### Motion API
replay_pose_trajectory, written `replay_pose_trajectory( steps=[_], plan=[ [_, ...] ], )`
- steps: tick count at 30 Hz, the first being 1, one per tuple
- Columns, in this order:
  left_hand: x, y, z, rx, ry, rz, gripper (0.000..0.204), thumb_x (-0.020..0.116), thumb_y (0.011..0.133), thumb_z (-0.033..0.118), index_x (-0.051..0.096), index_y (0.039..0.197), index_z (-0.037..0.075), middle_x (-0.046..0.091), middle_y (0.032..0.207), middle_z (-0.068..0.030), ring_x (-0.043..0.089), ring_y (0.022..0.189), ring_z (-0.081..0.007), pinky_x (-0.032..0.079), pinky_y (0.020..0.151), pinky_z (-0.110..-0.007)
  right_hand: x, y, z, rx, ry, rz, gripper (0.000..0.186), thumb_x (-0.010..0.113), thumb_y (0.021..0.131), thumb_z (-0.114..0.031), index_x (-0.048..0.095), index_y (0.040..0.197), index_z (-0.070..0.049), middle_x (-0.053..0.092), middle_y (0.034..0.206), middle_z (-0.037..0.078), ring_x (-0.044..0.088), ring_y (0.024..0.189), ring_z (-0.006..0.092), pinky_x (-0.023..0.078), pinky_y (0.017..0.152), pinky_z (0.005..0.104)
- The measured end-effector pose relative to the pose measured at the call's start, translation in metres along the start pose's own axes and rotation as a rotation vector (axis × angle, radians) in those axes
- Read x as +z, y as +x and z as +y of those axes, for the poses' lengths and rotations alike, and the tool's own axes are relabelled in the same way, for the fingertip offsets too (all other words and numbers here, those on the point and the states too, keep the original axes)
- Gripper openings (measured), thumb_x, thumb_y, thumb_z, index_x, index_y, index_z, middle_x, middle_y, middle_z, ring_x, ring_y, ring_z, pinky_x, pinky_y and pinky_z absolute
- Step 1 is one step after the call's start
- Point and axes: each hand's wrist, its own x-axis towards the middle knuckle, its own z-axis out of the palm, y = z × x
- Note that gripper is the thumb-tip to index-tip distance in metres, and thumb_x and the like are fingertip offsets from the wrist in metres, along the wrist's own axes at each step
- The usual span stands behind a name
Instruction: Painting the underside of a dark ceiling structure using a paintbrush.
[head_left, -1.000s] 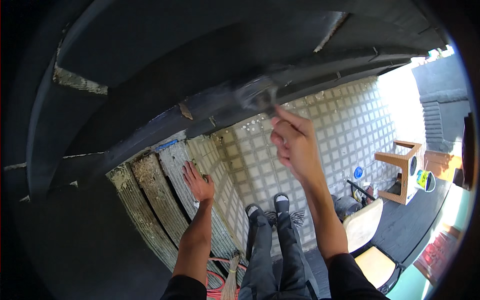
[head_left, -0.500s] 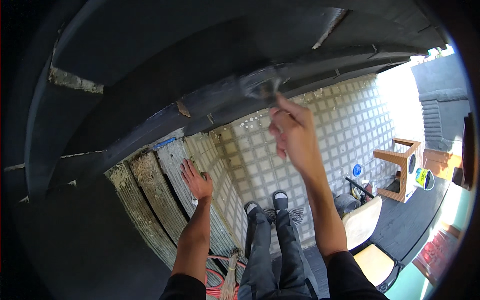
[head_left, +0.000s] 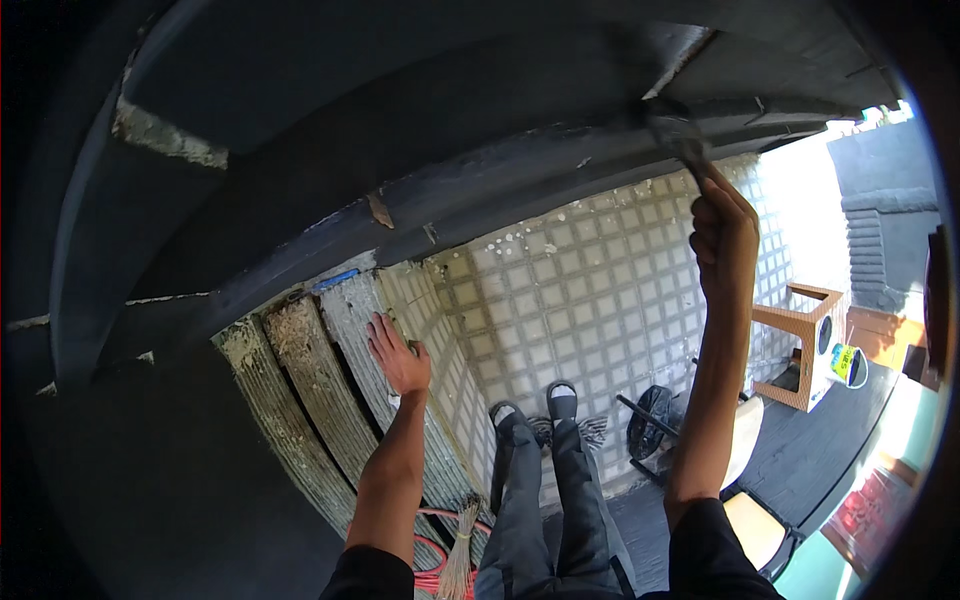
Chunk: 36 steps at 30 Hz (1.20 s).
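Head view shows your right hand (head_left: 722,235) raised high and closed around the handle of a paintbrush (head_left: 680,135), whose bristles meet the dark beam (head_left: 520,185) overhead, toward its right end. Your left hand (head_left: 398,355) is well apart from the right one, below the beam, fingers spread flat on a rough weathered plank (head_left: 345,330) leaning against the tiled wall (head_left: 590,300); it grips nothing and only braces you. By the look of it, you are mid-stroke in coating the beam, which already appears dark along most of its length. Your feet (head_left: 535,410) stand far below the beam on a narrow ledge. The next pass seems to call for a steady wrist and light pressure along the beam's lower edge, with the left palm kept planted for balance.
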Motion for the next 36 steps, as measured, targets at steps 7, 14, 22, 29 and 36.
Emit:
replay_pose_trajectory(
  steps=[7, 14, 22, 29, 36],
  plan=[
    [-0.003, -0.001, 0.005, 0.001, -0.02, -0.017, 0.085, 0.066, 0.078, 0.01, 0.029, 0.154, 0.001, 0.027, 0.163, -0.0186, 0.024, 0.15, -0.0417, 0.025, 0.12, -0.055, 0.075, -0.048, 0.038, -0.016, -0.14, -0.058, 0.022, 0.054, 0.101, -0.018, 0.066, 0.103, 0.0, 0.052, 0.061, -0.003, 0.037, 0.041, 0.0009, 0.026, 0.035, 0.0191],
    [-0.002, -0.002, -0.001, 0.006, -0.016, -0.003, 0.083, 0.064, 0.079, 0.01, 0.03, 0.154, 0.0, 0.026, 0.164, -0.0182, 0.024, 0.15, -0.0413, 0.024, 0.121, -0.054, 0.162, -0.12, 0.045, 0.161, -0.156, -0.396, 0.023, 0.055, 0.101, -0.014, 0.069, 0.107, 0.003, 0.057, 0.064, 0.003, 0.041, 0.04, 0.0054, 0.03, 0.034, 0.0248],
    [-0.003, -0.002, -0.001, -0.03, -0.031, -0.018, 0.081, 0.063, 0.08, 0.01, 0.03, 0.154, 0.001, 0.027, 0.163, -0.0174, 0.022, 0.151, -0.04, 0.022, 0.122, -0.054, 0.113, -0.127, 0.028, 0.382, 0.091, -0.18, 0.045, 0.055, 0.097, -0.013, 0.058, 0.141, -0.005, 0.055, 0.065, 0.0, 0.046, 0.045, 0.0056, 0.035, 0.04, 0.0233],
    [-0.004, -0.001, 0.001, -0.049, -0.082, -0.043, 0.084, 0.065, 0.08, 0.011, 0.029, 0.155, 0.001, 0.025, 0.164, -0.0156, 0.02, 0.152, -0.039, 0.021, 0.123, -0.053, 0.058, -0.068, 0.02, -0.066, -0.04, 0.012, 0.041, 0.051, 0.101, -0.018, 0.059, 0.137, 0.001, 0.045, 0.06, -0.006, 0.033, 0.041, 0.0007, 0.024, 0.035, 0.0188],
    [-0.006, 0.0, 0.005, -0.03, -0.122, -0.042, 0.083, 0.063, 0.081, 0.012, 0.028, 0.156, 0.002, 0.025, 0.165, -0.0156, 0.02, 0.152, -0.0388, 0.019, 0.123, -0.052, 0.182, -0.129, 0.053, 0.084, -0.147, -0.166, 0.032, 0.045, 0.097, -0.008, 0.065, 0.115, 0.009, 0.05, 0.064, 0.0, 0.046, 0.058, 0.0064, 0.036, 0.051, 0.0246]
  ],
)
